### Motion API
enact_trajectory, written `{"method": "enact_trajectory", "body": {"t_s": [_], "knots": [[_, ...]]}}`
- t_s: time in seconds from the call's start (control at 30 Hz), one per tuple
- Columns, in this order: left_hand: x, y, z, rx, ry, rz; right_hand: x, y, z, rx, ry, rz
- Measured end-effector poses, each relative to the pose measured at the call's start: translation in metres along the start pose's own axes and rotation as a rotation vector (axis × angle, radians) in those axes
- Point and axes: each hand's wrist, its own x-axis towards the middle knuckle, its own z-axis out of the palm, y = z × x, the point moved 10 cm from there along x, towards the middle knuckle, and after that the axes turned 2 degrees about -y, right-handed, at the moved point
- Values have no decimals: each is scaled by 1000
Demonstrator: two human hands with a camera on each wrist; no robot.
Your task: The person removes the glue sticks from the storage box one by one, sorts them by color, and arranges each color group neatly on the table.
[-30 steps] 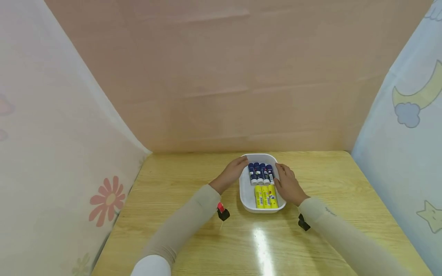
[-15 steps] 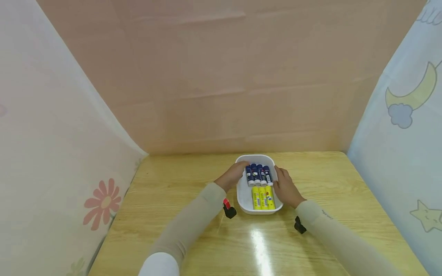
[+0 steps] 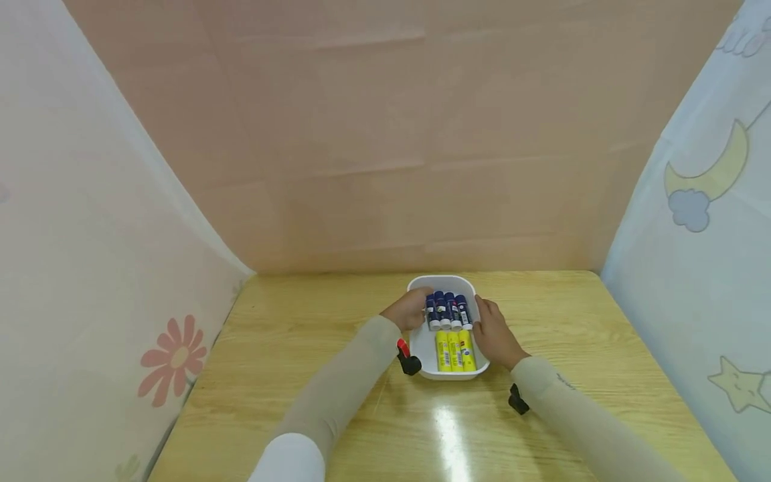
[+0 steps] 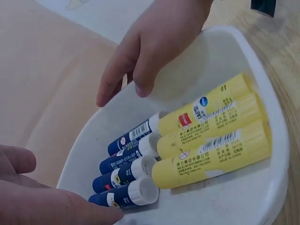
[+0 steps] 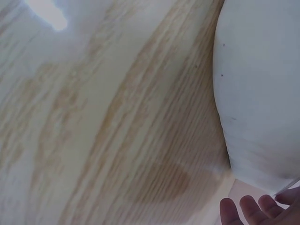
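A white plastic tub [image 3: 428, 367] stands on the table with several blue glue sticks [image 3: 446, 310] lying in its far half and three yellow glue sticks [image 3: 454, 351] in the near half. My left hand [image 3: 408, 308] grips the left rim, a digit reaching inside beside the leftmost blue stick; where its other fingers press is hidden. My right hand [image 3: 495, 332] holds the opposite rim. In the left wrist view the right hand's thumb [image 4: 144, 82] hooks inside the wall and its fingers [image 4: 112, 79] lie outside. Several right fingertips [image 5: 253, 209] show beyond the tub's outer wall [image 5: 262, 93].
The wooden table [image 3: 301, 361] surrounds the tub. A pinkish-brown backdrop [image 3: 337, 147] rises behind its far edge. White patterned cloths hang on the left [image 3: 90, 234] and right [image 3: 711, 281]. A glare patch [image 3: 450, 442] lies on the near tabletop.
My left hand has shifted right and nearer along the tub's rim, covering part of the leftmost blue glue stick. The view has turned slightly; tub and right hand keep their places.
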Motion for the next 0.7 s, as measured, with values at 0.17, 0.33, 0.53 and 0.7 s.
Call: {"method": "enact_trajectory", "body": {"t_s": [0.17, 0.33, 0.53, 0.7], "knots": [[7, -8, -7, 27, 68, -47, -2, -3, 1, -19, -14, -3], [9, -9, -13, 5, 133, -55, -2, -6, -2, -31, -13, -6], [11, -8, -16, -19, 151, -62, -1, -8, -3, -59, -5, -28], [15, -11, -16, -40, 136, -85, 0, -8, -3, -71, -9, -32]]}}
